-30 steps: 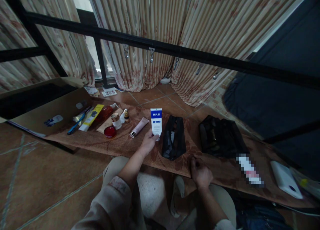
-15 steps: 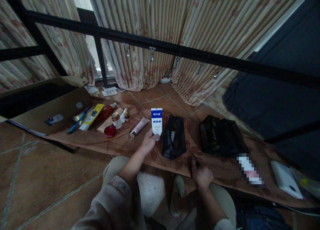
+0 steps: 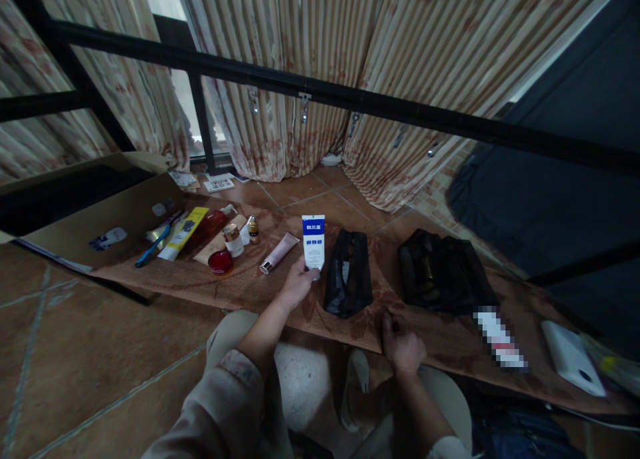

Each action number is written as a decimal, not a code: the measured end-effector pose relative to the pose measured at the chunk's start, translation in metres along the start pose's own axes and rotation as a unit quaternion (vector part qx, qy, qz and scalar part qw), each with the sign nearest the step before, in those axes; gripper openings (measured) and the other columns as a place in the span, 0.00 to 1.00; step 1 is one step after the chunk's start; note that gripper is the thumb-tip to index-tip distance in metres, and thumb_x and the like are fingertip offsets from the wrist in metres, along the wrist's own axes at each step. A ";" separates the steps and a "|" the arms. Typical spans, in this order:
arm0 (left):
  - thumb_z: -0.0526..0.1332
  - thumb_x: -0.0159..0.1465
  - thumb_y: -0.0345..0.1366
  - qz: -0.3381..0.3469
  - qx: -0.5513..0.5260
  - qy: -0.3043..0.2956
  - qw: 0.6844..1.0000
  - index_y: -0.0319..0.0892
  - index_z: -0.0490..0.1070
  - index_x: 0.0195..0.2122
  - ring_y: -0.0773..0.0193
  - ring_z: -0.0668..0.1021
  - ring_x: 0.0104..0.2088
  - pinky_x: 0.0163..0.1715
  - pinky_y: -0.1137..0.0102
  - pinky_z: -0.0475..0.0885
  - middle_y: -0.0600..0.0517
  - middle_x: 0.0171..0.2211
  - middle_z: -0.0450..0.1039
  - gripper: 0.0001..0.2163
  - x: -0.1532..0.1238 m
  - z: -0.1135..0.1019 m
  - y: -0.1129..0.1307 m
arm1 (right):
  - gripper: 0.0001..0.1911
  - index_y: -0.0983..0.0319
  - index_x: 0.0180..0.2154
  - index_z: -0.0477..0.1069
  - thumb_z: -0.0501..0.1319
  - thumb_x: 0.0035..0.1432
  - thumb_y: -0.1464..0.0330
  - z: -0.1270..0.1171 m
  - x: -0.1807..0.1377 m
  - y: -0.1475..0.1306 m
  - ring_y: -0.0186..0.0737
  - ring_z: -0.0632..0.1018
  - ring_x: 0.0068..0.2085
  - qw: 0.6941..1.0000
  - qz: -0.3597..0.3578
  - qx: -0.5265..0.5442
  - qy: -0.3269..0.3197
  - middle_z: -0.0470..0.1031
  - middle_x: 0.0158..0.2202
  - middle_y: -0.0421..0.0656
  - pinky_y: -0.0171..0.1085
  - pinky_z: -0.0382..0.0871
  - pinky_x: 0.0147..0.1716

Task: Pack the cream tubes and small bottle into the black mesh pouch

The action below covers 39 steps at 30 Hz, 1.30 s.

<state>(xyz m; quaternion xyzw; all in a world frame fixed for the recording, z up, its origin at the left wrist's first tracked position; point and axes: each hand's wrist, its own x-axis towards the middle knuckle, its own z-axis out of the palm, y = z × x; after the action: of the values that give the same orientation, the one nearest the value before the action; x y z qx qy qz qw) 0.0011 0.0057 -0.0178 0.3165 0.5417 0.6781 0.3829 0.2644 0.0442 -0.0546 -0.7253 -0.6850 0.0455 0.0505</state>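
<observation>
White tube (image 3: 313, 242): upright at frame centre, long axis vertical, blue band on top.
Label: characters, probably Chinese, unreadable.
Left hand (image 3: 297, 284): fingers pinching its base.
Right hand (image 3: 403, 347): fingers curled, empty.

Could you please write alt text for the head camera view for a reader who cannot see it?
The left hand holds a blue-and-white tube upright over a brown mat strewn with toiletries, beside a black pouch. The right hand rests closed at the mat's near edge.

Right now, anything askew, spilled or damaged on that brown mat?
Nothing spilled or broken. The left hand holds the white tube with the blue label upright; the pink tube lies on its side on the brown woven mat. The right hand rests closed at the mat's edge.
</observation>
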 end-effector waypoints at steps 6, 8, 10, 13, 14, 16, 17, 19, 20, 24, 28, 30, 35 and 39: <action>0.61 0.47 0.27 0.024 -0.005 -0.021 0.999 0.40 0.70 0.43 0.58 0.74 0.42 0.47 0.63 0.65 0.50 0.40 0.75 0.20 -0.001 0.000 0.002 | 0.25 0.58 0.39 0.76 0.47 0.60 0.50 0.000 0.000 0.000 0.44 0.76 0.30 1.000 -0.002 0.004 0.004 0.77 0.28 0.48 0.35 0.57 0.26; 0.62 0.47 0.27 0.026 0.004 -0.017 1.000 0.39 0.70 0.42 0.58 0.74 0.43 0.47 0.63 0.65 0.50 0.40 0.75 0.19 -0.002 0.000 0.003 | 0.25 0.58 0.39 0.76 0.47 0.60 0.50 0.000 0.000 0.000 0.44 0.76 0.30 1.000 -0.001 0.009 0.002 0.77 0.29 0.48 0.35 0.57 0.26; 0.62 0.47 0.27 0.028 0.004 -0.018 0.999 0.39 0.70 0.42 0.57 0.74 0.43 0.47 0.63 0.64 0.50 0.41 0.75 0.19 -0.002 0.001 0.004 | 0.25 0.57 0.39 0.76 0.47 0.60 0.50 -0.001 0.000 0.000 0.44 0.76 0.30 1.000 -0.001 0.010 0.001 0.77 0.28 0.48 0.35 0.57 0.26; 0.62 0.47 0.27 0.031 0.001 -0.019 0.999 0.39 0.70 0.43 0.57 0.74 0.44 0.48 0.63 0.64 0.50 0.41 0.75 0.19 -0.003 0.001 0.006 | 0.25 0.58 0.38 0.76 0.47 0.60 0.50 -0.002 0.000 0.000 0.44 0.76 0.31 1.000 0.002 0.010 0.000 0.77 0.28 0.48 0.35 0.57 0.26; 0.61 0.47 0.27 0.033 0.003 -0.018 0.999 0.39 0.70 0.42 0.57 0.74 0.44 0.48 0.63 0.64 0.50 0.41 0.75 0.19 -0.003 0.001 0.006 | 0.26 0.58 0.38 0.77 0.47 0.60 0.50 -0.002 -0.001 0.000 0.44 0.76 0.31 1.000 0.003 0.010 -0.001 0.76 0.28 0.48 0.35 0.57 0.26; 0.61 0.48 0.27 0.036 0.010 -0.015 0.999 0.39 0.70 0.42 0.57 0.74 0.43 0.47 0.63 0.64 0.50 0.41 0.75 0.18 -0.003 0.001 0.005 | 0.27 0.59 0.37 0.77 0.47 0.60 0.50 -0.002 -0.001 0.000 0.44 0.76 0.30 1.000 0.007 0.007 -0.005 0.76 0.28 0.49 0.35 0.58 0.27; 0.61 0.48 0.27 0.037 0.013 -0.015 0.999 0.39 0.70 0.42 0.58 0.74 0.43 0.47 0.63 0.64 0.50 0.40 0.75 0.17 -0.003 0.001 0.004 | 0.27 0.60 0.37 0.77 0.47 0.59 0.50 -0.002 -0.001 0.000 0.44 0.76 0.30 1.000 0.006 0.006 -0.006 0.76 0.28 0.49 0.35 0.58 0.27; 0.60 0.48 0.27 0.039 0.016 -0.016 0.999 0.38 0.70 0.41 0.58 0.74 0.42 0.46 0.63 0.65 0.50 0.40 0.75 0.17 -0.002 0.000 0.003 | 0.26 0.59 0.38 0.77 0.48 0.60 0.50 -0.001 -0.001 0.000 0.45 0.76 0.30 1.000 0.002 0.005 -0.002 0.77 0.29 0.49 0.35 0.58 0.27; 0.60 0.49 0.27 0.039 0.016 -0.016 0.999 0.38 0.70 0.41 0.58 0.74 0.42 0.46 0.63 0.65 0.50 0.40 0.75 0.17 -0.002 0.000 0.002 | 0.25 0.58 0.39 0.77 0.48 0.60 0.51 -0.001 -0.001 0.000 0.45 0.76 0.30 1.000 -0.001 0.007 0.002 0.77 0.29 0.49 0.35 0.58 0.27; 0.61 0.49 0.28 0.040 0.019 -0.015 0.999 0.38 0.70 0.41 0.58 0.74 0.42 0.46 0.64 0.65 0.49 0.40 0.75 0.16 -0.001 -0.001 0.001 | 0.25 0.58 0.40 0.76 0.48 0.60 0.51 0.001 0.000 0.000 0.44 0.76 0.31 1.000 -0.006 0.013 0.014 0.77 0.29 0.49 0.35 0.59 0.28; 0.61 0.49 0.28 0.029 0.009 -0.016 0.999 0.38 0.70 0.42 0.58 0.74 0.42 0.46 0.64 0.65 0.50 0.40 0.75 0.17 -0.001 0.000 0.001 | 0.26 0.59 0.40 0.76 0.47 0.60 0.51 0.001 0.001 0.000 0.44 0.76 0.31 1.000 0.000 0.012 0.001 0.77 0.29 0.49 0.35 0.60 0.28; 0.62 0.48 0.29 0.025 0.004 -0.016 1.000 0.39 0.70 0.42 0.59 0.74 0.42 0.45 0.65 0.65 0.50 0.40 0.75 0.17 -0.002 0.000 0.001 | 0.26 0.59 0.40 0.76 0.47 0.60 0.50 0.001 0.001 0.000 0.44 0.76 0.31 1.000 0.004 0.012 -0.003 0.77 0.29 0.50 0.35 0.60 0.28; 0.62 0.49 0.29 0.024 0.002 -0.022 0.999 0.39 0.69 0.41 0.59 0.74 0.41 0.44 0.65 0.66 0.50 0.39 0.75 0.17 -0.001 0.000 0.001 | 0.26 0.59 0.39 0.76 0.47 0.60 0.51 -0.001 -0.001 -0.001 0.45 0.77 0.32 1.000 0.000 -0.001 -0.004 0.77 0.30 0.49 0.36 0.60 0.28; 0.62 0.49 0.28 0.026 0.007 -0.021 0.999 0.39 0.69 0.42 0.60 0.75 0.41 0.44 0.65 0.66 0.50 0.39 0.75 0.17 -0.001 0.000 0.000 | 0.25 0.59 0.40 0.76 0.47 0.60 0.51 -0.002 0.000 -0.001 0.46 0.77 0.32 1.000 0.003 -0.003 -0.007 0.77 0.30 0.49 0.36 0.60 0.28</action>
<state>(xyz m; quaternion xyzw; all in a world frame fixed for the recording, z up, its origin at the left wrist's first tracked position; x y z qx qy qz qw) 0.0013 0.0047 -0.0178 0.3480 0.5298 0.6770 0.3740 0.2633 0.0440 -0.0525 -0.7274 -0.6831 0.0491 0.0432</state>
